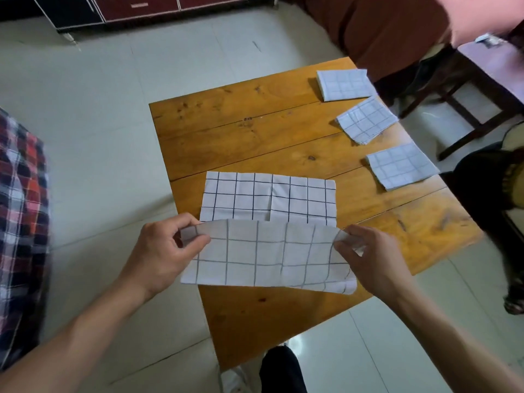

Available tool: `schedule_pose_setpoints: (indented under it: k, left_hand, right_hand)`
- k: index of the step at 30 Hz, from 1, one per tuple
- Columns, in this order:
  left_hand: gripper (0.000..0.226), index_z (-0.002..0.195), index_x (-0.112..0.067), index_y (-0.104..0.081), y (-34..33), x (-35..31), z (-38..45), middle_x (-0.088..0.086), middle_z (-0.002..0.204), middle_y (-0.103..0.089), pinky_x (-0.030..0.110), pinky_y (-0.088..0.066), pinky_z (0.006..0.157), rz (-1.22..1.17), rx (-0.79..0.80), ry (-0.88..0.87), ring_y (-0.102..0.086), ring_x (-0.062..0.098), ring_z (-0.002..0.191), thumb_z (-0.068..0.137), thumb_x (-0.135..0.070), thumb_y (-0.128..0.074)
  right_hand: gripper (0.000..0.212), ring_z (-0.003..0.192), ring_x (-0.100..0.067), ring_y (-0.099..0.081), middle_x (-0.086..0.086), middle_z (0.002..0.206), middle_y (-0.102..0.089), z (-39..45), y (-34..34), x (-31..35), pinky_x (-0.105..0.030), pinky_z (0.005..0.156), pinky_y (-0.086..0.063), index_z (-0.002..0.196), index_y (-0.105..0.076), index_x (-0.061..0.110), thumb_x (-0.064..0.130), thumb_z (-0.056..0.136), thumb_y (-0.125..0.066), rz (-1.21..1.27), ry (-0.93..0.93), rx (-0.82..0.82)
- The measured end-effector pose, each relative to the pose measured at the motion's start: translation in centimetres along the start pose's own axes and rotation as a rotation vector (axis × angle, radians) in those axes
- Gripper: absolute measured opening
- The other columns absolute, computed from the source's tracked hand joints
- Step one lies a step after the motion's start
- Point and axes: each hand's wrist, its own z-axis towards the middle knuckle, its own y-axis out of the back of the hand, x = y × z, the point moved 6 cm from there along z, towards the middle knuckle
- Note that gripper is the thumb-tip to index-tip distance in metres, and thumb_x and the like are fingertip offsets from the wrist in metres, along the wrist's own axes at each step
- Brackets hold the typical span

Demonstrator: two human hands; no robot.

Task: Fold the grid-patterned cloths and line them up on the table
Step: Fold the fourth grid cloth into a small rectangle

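Observation:
A white cloth with a dark grid (268,199) lies on the wooden table (255,131), its near half lifted off the wood. My left hand (166,251) pinches the near left corner and my right hand (368,256) pinches the near right corner, holding that edge up over the far half. Three folded grid cloths lie in a line along the table's right side: one at the far corner (344,84), one in the middle (367,120), one nearest (401,165).
A dark wooden chair (470,89) stands right of the table. A plaid fabric (21,217) hangs at the left edge. Pale tiled floor (99,109) surrounds the table; a cabinet (136,7) lines the far wall. A person's foot (514,303) shows at the right.

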Motion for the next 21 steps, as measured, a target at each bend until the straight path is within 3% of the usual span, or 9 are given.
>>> schedule_pose_setpoints:
  k: [6,9,14,17,19,21]
  left_hand:
    - [0.026,0.079,-0.014,-0.064,-1.0,2.0,6.0,0.013,0.074,-0.066,0.050,-0.052,0.056,-0.016,-0.043,0.144,-0.063,0.033,0.070,0.085,-0.038,-0.071]
    - [0.019,0.084,-0.015,-0.068,-1.9,3.1,9.0,0.006,0.079,-0.071,0.051,-0.058,0.064,0.004,-0.017,0.221,-0.067,0.027,0.074,0.087,-0.034,-0.071]
    - [0.008,0.081,-0.023,-0.070,-3.6,4.8,13.2,-0.008,0.078,-0.072,0.029,-0.052,0.064,0.040,0.046,0.301,-0.066,0.014,0.073,0.088,-0.023,-0.073]
    - [0.003,0.091,-0.023,-0.074,-4.3,6.4,14.5,-0.009,0.087,-0.076,0.039,-0.059,0.078,-0.074,0.074,0.397,-0.071,0.016,0.083,0.089,-0.023,-0.072]
    - [0.006,0.094,-0.024,-0.075,-4.4,7.2,15.1,-0.010,0.090,-0.076,0.047,-0.059,0.084,-0.109,0.086,0.439,-0.072,0.017,0.087,0.089,-0.024,-0.072]
    - [0.007,0.096,-0.024,-0.075,-4.4,7.7,15.7,-0.010,0.091,-0.076,0.050,-0.059,0.085,-0.129,0.098,0.458,-0.072,0.018,0.088,0.089,-0.025,-0.071]
  right_hand:
    - [0.010,0.075,0.006,-0.058,0.017,0.079,-0.065,6.5,-0.3,-0.6,-0.012,0.059,-0.040,0.079,-0.067,0.022,0.021,0.088,-0.072,0.053,-0.043,0.020]
    - [0.009,0.070,0.007,-0.055,0.019,0.076,-0.060,9.9,-0.9,-1.0,-0.011,0.056,-0.037,0.082,-0.066,0.023,0.022,0.089,-0.070,-0.010,-0.041,0.064]
    - [0.011,0.063,0.000,-0.050,0.015,0.070,-0.056,14.0,-2.2,-1.7,-0.019,0.048,-0.032,0.081,-0.060,0.022,0.025,0.091,-0.065,-0.131,-0.058,0.183]
    - [0.019,0.059,-0.007,-0.051,0.007,0.067,-0.058,15.7,-2.8,-2.3,-0.023,0.046,-0.035,0.073,-0.058,0.022,0.026,0.090,-0.066,-0.126,-0.106,0.219]
    - [0.026,0.054,-0.009,-0.049,0.006,0.062,-0.057,16.4,-2.8,-2.6,-0.019,0.041,-0.033,0.066,-0.054,0.023,0.024,0.089,-0.067,-0.073,-0.141,0.209]
    - [0.021,0.053,-0.010,-0.051,0.003,0.063,-0.060,16.9,-2.7,-2.9,-0.012,0.037,-0.033,0.070,-0.060,0.018,0.023,0.089,-0.066,-0.025,-0.182,0.196]
